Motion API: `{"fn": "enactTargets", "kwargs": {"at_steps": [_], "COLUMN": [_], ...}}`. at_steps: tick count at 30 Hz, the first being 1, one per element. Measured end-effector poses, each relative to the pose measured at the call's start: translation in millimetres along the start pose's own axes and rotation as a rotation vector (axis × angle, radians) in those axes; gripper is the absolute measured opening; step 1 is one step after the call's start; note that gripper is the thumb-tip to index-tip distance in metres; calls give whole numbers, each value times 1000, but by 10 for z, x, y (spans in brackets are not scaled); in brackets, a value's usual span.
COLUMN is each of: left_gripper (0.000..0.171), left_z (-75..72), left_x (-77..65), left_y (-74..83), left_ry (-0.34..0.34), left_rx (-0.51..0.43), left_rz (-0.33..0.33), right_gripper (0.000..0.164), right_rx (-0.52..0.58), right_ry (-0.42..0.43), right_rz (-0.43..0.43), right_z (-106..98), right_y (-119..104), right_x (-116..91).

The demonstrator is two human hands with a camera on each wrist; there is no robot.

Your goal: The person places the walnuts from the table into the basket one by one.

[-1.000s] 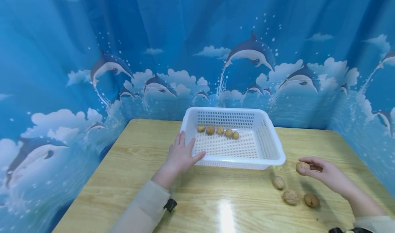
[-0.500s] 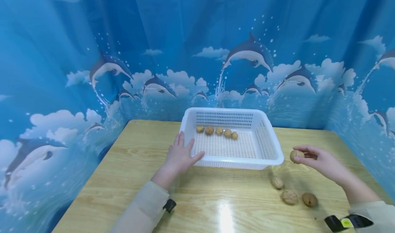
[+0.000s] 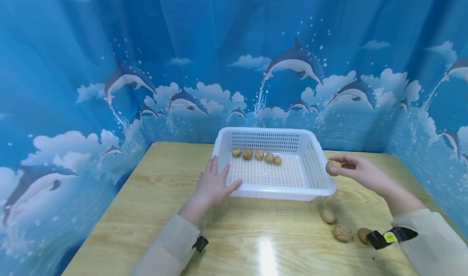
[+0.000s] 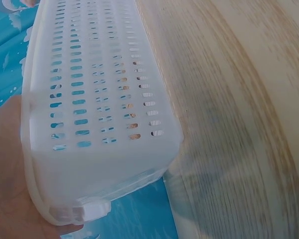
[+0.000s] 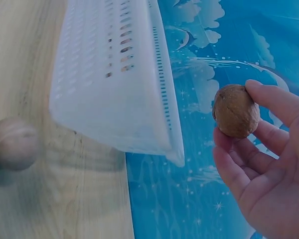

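A white plastic basket (image 3: pixel 278 192) stands on the wooden table, with several walnuts (image 3: pixel 248 154) lined up inside near its back left. My left hand (image 3: pixel 213 183) rests over the basket's front left corner, fingers spread and straight; the left wrist view shows this hand (image 4: pixel 7 169) against the rim. My right hand (image 3: pixel 360 172) pinches a walnut (image 5: pixel 236 110) between thumb and fingertips, raised right at the basket's right rim. In the right wrist view the basket wall (image 5: pixel 109 104) is left of that walnut.
Loose walnuts lie on the table (image 3: pixel 292 235) in front of the basket's right corner: one nearest (image 3: pixel 328 216), another lower (image 3: pixel 342 233), and a third (image 3: pixel 364 235) partly behind the right wrist strap (image 3: pixel 393 237). A blue dolphin curtain (image 3: pixel 234 64) hangs behind and along both sides.
My right hand has carried the walnut up and leftward from over the table to the basket's right rim. The left hand and basket have stayed put.
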State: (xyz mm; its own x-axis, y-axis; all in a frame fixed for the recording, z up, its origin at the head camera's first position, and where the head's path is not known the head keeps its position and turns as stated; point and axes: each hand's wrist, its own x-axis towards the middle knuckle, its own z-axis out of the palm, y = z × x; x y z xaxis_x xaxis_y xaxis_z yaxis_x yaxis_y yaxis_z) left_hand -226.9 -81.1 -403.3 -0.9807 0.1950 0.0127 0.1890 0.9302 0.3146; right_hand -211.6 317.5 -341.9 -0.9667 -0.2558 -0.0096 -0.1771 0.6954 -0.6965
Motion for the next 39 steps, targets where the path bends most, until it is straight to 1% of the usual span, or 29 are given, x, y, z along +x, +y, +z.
{"fn": "enactTargets", "kwargs": {"at_steps": [4,10,20,29,35,39], "left_gripper": [81,83,82,83,82,82], "left_z": [5,13,13,13,5,23], "left_x": [3,-5,-31,-38,-44,-45], "left_y": [-2,-13,-6,-6,-11,-5], "left_ry": [-2,8,22,19,31,30], "left_rx": [1,15,13,18,8,12], "left_rz": [-4,4,18,-1,6,20], "right_gripper": [61,67,67,71,69,67], "right_rx": [36,57,88,159,250,278], "right_ry": [-27,-54,-75,-100,-90,-63], "right_rz": [4,21,19,63,116,143], "right_z": [-1,35,84,195,252,272], "right_y": [-86,-175,-235,-315,-301,-221], "right_x": [158,387,751,1162,1386,1476]}}
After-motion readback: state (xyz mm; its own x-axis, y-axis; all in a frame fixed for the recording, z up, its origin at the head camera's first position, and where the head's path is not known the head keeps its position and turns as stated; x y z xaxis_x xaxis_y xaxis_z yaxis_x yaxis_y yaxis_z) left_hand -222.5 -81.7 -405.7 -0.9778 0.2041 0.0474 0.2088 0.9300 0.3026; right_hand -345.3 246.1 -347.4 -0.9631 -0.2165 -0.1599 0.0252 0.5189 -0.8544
